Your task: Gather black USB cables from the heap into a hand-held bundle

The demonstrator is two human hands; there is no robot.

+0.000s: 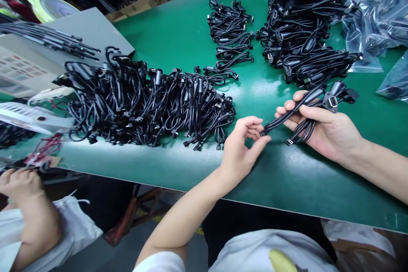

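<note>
My right hand is closed around a folded black cable bundle with connectors at its far end, held just above the green table. My left hand pinches the near end of that same bundle between thumb and fingers. Both hands hover near the table's front edge, right of a large heap of black cables.
More coiled black cables lie in a small pile and a bigger pile at the back. Clear plastic bags sit at the far right. Another person's hand works at the left, near a grey machine.
</note>
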